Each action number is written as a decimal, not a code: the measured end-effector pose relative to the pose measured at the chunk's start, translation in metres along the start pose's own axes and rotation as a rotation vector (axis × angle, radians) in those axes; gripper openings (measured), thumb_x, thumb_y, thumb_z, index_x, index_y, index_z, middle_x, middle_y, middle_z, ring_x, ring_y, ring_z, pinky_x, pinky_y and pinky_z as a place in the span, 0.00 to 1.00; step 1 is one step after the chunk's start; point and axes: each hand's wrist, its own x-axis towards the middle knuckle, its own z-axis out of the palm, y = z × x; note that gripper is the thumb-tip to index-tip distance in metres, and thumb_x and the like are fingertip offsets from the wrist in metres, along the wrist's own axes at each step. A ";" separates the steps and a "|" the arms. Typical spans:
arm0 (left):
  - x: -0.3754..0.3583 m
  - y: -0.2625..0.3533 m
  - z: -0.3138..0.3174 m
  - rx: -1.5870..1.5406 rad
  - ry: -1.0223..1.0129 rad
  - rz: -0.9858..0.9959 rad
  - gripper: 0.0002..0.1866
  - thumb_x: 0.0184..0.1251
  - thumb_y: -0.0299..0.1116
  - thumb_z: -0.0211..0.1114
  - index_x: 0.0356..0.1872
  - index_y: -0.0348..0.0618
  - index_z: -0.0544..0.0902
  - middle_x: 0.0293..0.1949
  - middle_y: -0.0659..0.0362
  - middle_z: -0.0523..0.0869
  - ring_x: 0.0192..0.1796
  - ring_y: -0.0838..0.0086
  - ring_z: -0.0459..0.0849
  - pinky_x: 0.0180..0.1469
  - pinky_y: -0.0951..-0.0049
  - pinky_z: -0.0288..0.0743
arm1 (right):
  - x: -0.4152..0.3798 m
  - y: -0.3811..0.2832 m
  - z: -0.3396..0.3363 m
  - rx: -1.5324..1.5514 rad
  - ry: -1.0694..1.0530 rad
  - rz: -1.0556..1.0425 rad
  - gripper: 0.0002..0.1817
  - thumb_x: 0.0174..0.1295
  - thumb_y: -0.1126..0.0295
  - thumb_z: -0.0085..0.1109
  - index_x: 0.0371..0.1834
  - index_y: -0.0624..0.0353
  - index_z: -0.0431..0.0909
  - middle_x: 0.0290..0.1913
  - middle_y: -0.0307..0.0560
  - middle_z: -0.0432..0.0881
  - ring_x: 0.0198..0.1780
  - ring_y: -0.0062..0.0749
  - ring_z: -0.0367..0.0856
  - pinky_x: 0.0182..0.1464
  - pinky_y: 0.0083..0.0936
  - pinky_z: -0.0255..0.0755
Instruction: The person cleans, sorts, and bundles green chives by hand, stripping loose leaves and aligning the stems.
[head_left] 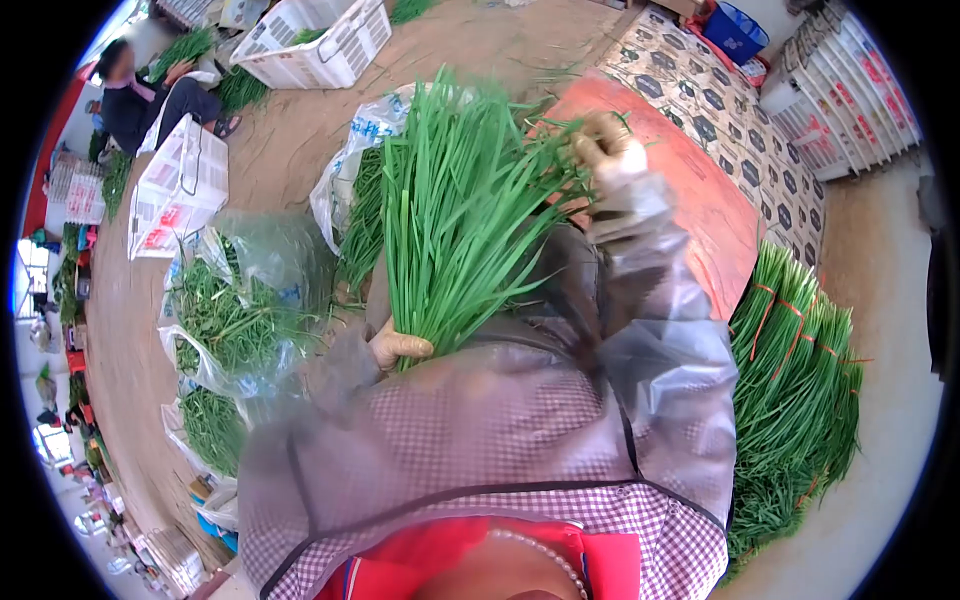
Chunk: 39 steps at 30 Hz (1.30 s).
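My left hand, in a thin pale glove, is closed around the base of a big loose bunch of Chinese chives. The long flat leaves fan upward and away from my lap. At the upper right of the bunch, my gloved right hand is raised with curled fingers, pinching some thin chive leaves; motion blurs it slightly. Under the bunch lies an open plastic bag with more greens in it. My knees are partly hidden by the bunch.
Tied chive bundles are stacked on my right, beside an orange-red sheet. Bags of loose greens stand on my left. White crates and a seated person are farther left; a blue basket sits at the back right.
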 end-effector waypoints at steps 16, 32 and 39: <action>0.010 0.024 0.012 0.019 -0.041 0.183 0.32 0.44 0.28 0.71 0.55 0.35 0.72 0.41 0.51 0.83 0.40 0.66 0.84 0.45 0.66 0.80 | -0.100 0.006 0.095 0.705 -0.836 0.262 0.32 0.64 0.59 0.58 0.67 0.62 0.61 0.64 0.52 0.69 0.64 0.41 0.67 0.66 0.40 0.60; 0.018 0.046 0.030 0.041 -0.381 -0.359 0.42 0.37 0.21 0.69 0.63 0.38 0.68 0.56 0.53 0.78 0.58 0.70 0.75 0.62 0.68 0.66 | -0.078 -0.019 0.127 1.260 -0.891 0.337 0.46 0.49 0.66 0.62 0.73 0.55 0.50 0.52 0.54 0.78 0.51 0.44 0.79 0.59 0.44 0.70; 0.046 0.070 0.030 0.060 -0.400 -0.234 0.41 0.49 0.40 0.74 0.64 0.37 0.67 0.53 0.53 0.79 0.55 0.67 0.78 0.62 0.68 0.67 | -0.050 -0.019 0.097 1.231 -0.669 0.215 0.34 0.50 0.70 0.61 0.64 0.58 0.65 0.41 0.51 0.79 0.41 0.42 0.80 0.46 0.40 0.76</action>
